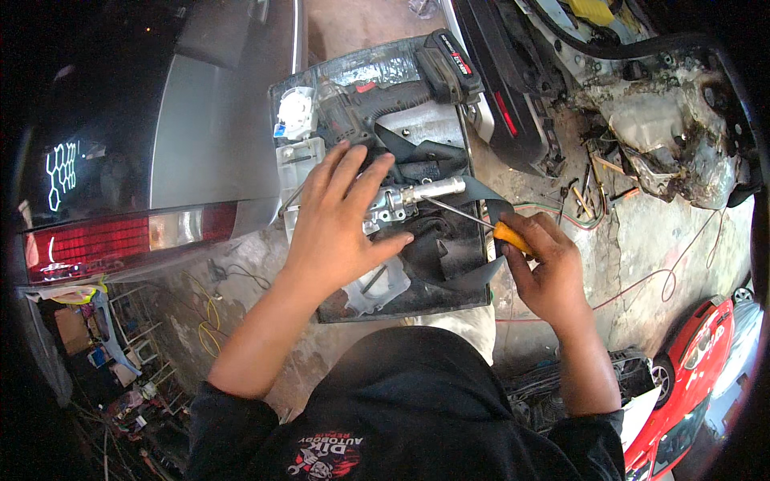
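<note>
My right hand (547, 268) grips a screwdriver (512, 237) by its orange handle. Its thin shaft points left, and the tip ends beside a silver metal mechanism (393, 205) with a short tube (437, 190). Over the left part of that mechanism my left hand (333, 216) lies with fingers stretched and spread, covering some of it. Dark webbing strap (481, 192) loops around the mechanism and runs under the screwdriver. A cordless power tool (361, 104) with a black battery (451, 68) lies just beyond my left fingertips.
These parts rest on a dark board (473, 309), along with a white plastic piece (296, 111) and a clear plastic cover (377, 287). A dark car panel with a red tail light (120, 244) stands left. Loose hand tools (589, 192) and a red hose (634, 295) lie on the floor at right.
</note>
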`<state>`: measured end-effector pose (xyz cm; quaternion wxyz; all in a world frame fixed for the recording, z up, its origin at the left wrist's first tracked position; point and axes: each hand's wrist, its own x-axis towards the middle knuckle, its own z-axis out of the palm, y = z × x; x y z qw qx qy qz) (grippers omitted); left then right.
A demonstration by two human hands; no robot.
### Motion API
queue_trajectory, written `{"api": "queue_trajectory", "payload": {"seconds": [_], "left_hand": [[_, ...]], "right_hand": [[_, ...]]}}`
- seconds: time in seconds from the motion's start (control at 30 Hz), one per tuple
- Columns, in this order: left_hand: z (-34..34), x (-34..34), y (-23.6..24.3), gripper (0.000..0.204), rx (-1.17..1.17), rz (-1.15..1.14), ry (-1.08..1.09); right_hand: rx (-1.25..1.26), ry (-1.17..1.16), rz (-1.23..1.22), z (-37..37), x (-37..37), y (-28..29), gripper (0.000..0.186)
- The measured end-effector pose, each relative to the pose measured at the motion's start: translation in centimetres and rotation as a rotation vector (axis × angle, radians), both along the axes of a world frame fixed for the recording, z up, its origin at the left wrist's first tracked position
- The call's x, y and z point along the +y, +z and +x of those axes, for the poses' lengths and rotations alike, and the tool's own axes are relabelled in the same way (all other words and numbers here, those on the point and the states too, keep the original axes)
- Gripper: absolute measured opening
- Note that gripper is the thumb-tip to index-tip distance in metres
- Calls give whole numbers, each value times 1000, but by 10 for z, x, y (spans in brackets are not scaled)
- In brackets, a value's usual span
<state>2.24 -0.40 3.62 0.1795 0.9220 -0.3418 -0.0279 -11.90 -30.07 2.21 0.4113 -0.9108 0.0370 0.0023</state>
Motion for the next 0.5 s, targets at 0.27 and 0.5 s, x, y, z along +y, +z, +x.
{"api": "queue_trajectory", "payload": {"seconds": [0.27,0.5], "left_hand": [[13,15,-22,84,172,-101,49],[30,26,-24,74,380,-179,76]], "right_hand": [[-6,99,71,18,-2,-8,32],[-28,114,-18,33,10,-6,31]]}}
